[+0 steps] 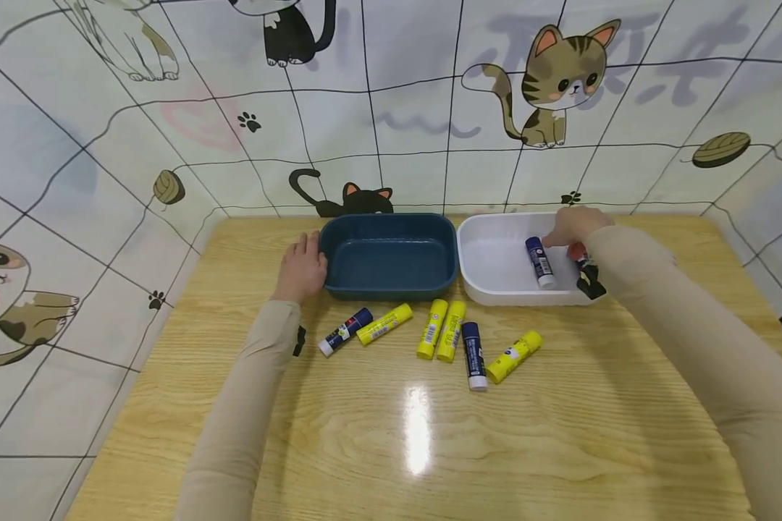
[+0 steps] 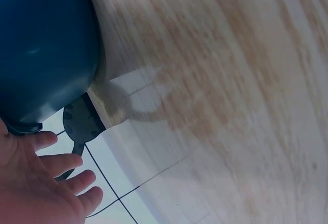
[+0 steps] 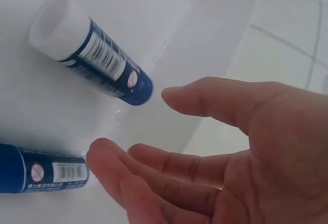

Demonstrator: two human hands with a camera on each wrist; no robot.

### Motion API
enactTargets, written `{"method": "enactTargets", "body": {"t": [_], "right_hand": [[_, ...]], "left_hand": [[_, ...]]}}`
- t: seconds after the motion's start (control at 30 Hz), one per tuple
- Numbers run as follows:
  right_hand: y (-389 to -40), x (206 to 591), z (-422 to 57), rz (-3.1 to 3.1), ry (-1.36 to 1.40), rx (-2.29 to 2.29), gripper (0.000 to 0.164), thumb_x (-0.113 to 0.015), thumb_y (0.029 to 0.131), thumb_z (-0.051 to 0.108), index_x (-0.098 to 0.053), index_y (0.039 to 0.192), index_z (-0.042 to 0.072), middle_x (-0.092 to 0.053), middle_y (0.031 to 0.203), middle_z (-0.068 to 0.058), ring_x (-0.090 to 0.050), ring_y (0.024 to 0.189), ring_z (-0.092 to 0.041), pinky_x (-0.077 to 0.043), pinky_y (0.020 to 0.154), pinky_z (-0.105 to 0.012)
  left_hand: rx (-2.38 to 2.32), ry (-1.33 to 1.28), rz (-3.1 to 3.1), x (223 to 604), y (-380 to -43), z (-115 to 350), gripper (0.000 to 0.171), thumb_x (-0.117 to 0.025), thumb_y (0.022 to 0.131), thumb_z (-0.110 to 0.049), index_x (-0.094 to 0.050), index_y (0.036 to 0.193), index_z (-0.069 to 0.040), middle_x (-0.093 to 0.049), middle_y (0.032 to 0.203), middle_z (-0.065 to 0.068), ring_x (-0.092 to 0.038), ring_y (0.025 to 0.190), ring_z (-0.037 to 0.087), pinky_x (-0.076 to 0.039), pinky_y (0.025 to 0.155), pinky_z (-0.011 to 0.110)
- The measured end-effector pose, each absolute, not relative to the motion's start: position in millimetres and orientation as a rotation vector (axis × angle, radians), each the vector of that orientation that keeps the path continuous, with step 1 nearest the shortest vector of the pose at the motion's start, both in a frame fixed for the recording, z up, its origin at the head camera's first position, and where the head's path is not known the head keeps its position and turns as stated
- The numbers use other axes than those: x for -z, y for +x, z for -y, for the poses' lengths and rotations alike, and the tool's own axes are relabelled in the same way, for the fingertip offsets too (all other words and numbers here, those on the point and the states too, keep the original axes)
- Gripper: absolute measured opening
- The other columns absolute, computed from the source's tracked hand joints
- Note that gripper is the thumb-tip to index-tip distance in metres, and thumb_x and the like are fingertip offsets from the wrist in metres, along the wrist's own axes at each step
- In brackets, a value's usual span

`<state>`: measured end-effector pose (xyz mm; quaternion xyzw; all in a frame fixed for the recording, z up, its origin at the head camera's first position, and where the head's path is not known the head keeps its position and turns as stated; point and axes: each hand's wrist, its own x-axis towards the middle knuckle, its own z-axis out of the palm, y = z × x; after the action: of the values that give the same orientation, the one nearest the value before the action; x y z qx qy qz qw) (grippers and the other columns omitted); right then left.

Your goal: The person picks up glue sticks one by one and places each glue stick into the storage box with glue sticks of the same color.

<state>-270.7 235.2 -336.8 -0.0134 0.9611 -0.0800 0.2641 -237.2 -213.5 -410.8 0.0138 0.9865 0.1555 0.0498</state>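
Observation:
My right hand (image 1: 576, 224) hovers over the white tray (image 1: 495, 295), its thumb and fingers apart with nothing between them. Inside that tray lies a dark blue glue stick (image 1: 539, 262) with a white end. Two blue glue sticks show there in the right wrist view: one (image 3: 97, 55) near my thumb, another (image 3: 43, 170) beside my fingertips. The sleeve partly hides the tray's right side. My left hand (image 1: 302, 268) rests against the left end of the dark blue tray (image 1: 391, 291). Its fingers (image 2: 61, 163) are extended and loosely spread in the left wrist view.
In front of the trays, several glue sticks lie on the wooden table (image 1: 365, 434): dark blue ones (image 1: 345, 332) and yellow ones (image 1: 514, 357). A cat-patterned backdrop (image 1: 417, 130) stands right behind the trays, which sit side by side.

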Motion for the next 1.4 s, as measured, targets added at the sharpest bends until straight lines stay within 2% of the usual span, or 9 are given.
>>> {"method": "enactTargets", "body": {"t": [0.13, 0.23, 0.4, 0.63, 0.8, 0.93, 1.23, 1.4], "right_hand": [[-252.6, 325.9, -229.3, -2.628, -0.133, 0.181, 0.037, -0.056, 0.091, 0.032, -0.058, 0.088, -0.005, -0.057, 0.06, -0.006, -0.051, 0.05, -0.014, -0.038, 0.054, -0.028], [-238.4, 319.4, -225.3, -2.658, -0.203, 0.138, 0.037, -0.056, 0.093, 0.034, -0.058, 0.085, -0.002, -0.055, 0.065, -0.007, -0.05, 0.058, -0.019, -0.038, 0.057, -0.032], [-218.8, 315.2, -221.0, -2.711, -0.291, 0.108, 0.04, -0.057, 0.092, 0.032, -0.06, 0.096, -0.007, -0.057, 0.077, -0.011, -0.052, 0.069, -0.026, -0.043, 0.058, -0.037], [-196.0, 313.1, -214.5, -2.745, -0.373, 0.148, 0.034, -0.061, 0.09, 0.034, -0.058, 0.088, 0.0, -0.054, 0.072, -0.007, -0.051, 0.066, -0.024, -0.04, 0.055, -0.035], [-181.1, 313.1, -207.6, -2.765, -0.462, 0.167, 0.033, -0.062, 0.091, 0.033, -0.056, 0.085, 0.001, -0.053, 0.068, -0.004, -0.05, 0.064, -0.023, -0.037, 0.055, -0.035], [-167.8, 316.8, -198.2, -2.792, -0.534, 0.178, 0.031, -0.064, 0.09, 0.033, -0.058, 0.085, 0.002, -0.055, 0.065, -0.002, -0.051, 0.06, -0.021, -0.039, 0.053, -0.035], [-141.4, 340.7, -164.8, -2.695, -0.549, 0.329, 0.023, -0.063, 0.09, 0.029, -0.058, 0.084, 0.007, -0.051, 0.061, 0.0, -0.047, 0.053, -0.016, -0.035, 0.047, -0.028], [-130.8, 360.5, -151.4, -2.764, -0.639, 0.35, 0.025, -0.066, 0.087, 0.028, -0.055, 0.072, 0.011, -0.048, 0.059, 0.002, -0.045, 0.05, -0.014, -0.033, 0.045, -0.026]], "left_hand": [[-0.495, 0.0, -2.998, 409.1, -234.6, 214.3, 0.055, -0.028, 0.103, -0.022, -0.016, 0.154, -0.004, -0.011, 0.157, 0.025, -0.013, 0.14, 0.046, -0.014, 0.11, 0.059], [-0.49, -0.026, -2.995, 408.0, -233.1, 214.8, 0.054, -0.028, 0.104, -0.023, -0.017, 0.154, -0.006, -0.01, 0.157, 0.024, -0.01, 0.14, 0.045, -0.012, 0.109, 0.062], [-0.485, -0.044, -2.993, 407.2, -231.5, 215.4, 0.054, -0.028, 0.104, -0.023, -0.017, 0.154, -0.006, -0.012, 0.157, 0.023, -0.008, 0.14, 0.045, -0.009, 0.107, 0.064], [-0.482, -0.036, -2.997, 410.9, -233.1, 217.4, 0.054, -0.028, 0.104, -0.023, -0.018, 0.154, -0.006, -0.016, 0.156, 0.023, -0.005, 0.142, 0.045, -0.005, 0.109, 0.061], [-0.473, -0.022, -3.004, 413.0, -235.0, 217.5, 0.054, -0.028, 0.103, -0.023, -0.018, 0.154, -0.006, -0.016, 0.156, 0.024, -0.003, 0.143, 0.043, -0.002, 0.11, 0.06], [-0.471, -0.012, -3.001, 413.3, -235.8, 216.7, 0.054, -0.027, 0.104, -0.023, -0.018, 0.154, -0.006, -0.015, 0.156, 0.024, -0.001, 0.144, 0.041, 0.0, 0.111, 0.06], [-0.477, -0.002, -2.998, 410.3, -236.0, 215.8, 0.054, -0.026, 0.104, -0.023, -0.017, 0.154, -0.005, -0.014, 0.157, 0.024, -0.001, 0.144, 0.041, 0.003, 0.111, 0.06], [-0.464, 0.009, -2.989, 408.8, -235.8, 212.7, 0.054, -0.026, 0.104, -0.023, -0.017, 0.154, -0.004, -0.014, 0.157, 0.024, -0.001, 0.144, 0.041, 0.001, 0.111, 0.06]]}}
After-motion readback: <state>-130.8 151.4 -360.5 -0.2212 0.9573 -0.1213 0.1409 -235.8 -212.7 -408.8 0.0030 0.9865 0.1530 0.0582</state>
